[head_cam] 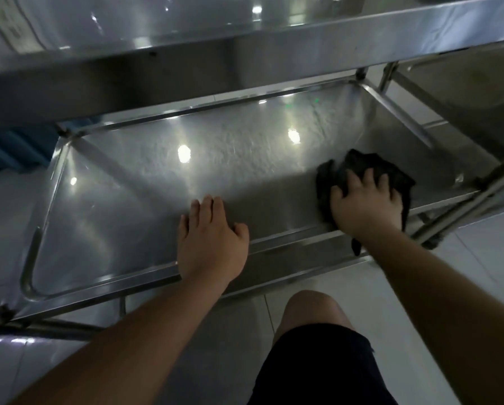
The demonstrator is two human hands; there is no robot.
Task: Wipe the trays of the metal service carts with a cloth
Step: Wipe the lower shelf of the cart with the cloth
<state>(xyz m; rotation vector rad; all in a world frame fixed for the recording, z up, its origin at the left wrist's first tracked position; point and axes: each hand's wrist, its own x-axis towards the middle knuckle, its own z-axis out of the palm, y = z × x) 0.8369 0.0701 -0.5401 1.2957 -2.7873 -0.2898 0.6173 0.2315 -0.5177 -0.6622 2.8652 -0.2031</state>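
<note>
The lower tray [134, 200] of a stainless steel service cart fills the middle of the head view, shiny with light reflections. A dark cloth [361, 168] lies bunched at the tray's near right corner. My right hand [364, 204] presses down on the cloth with fingers spread over it. My left hand [212, 244] rests flat on the tray's near rim, fingers straight and reaching onto the tray surface, holding nothing.
The cart's upper tray [244, 39] overhangs the far side. A second metal cart [464, 92] stands at the right, its legs close to the corner. White tiled floor [478, 258] lies around. My bare knee [312, 311] is just below the tray. Blue fabric [14, 150] shows at left.
</note>
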